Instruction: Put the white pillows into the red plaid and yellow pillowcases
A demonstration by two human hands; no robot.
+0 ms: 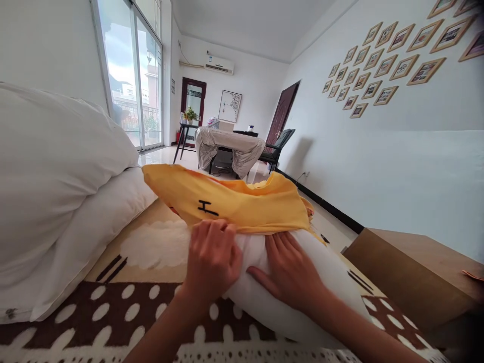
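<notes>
My left hand (215,257) is closed around the near edge of a yellow pillowcase (249,209), which has a black mark on its front. Part of a white pillow (313,297) sits inside the pillowcase; the rest bulges out toward me. On top of the pillow lies my right hand (289,267), flat with fingers stretched out, its fingertips at the pillowcase's lower edge. The far end of the pillow is hidden by the yellow cloth.
Two large white pillows or cushions (56,166) are stacked at my left. Beneath everything spreads a brown and cream patterned blanket (147,292). A cardboard box (412,277) stands at the right. Farther back are a covered table (230,141) and a black chair (278,150).
</notes>
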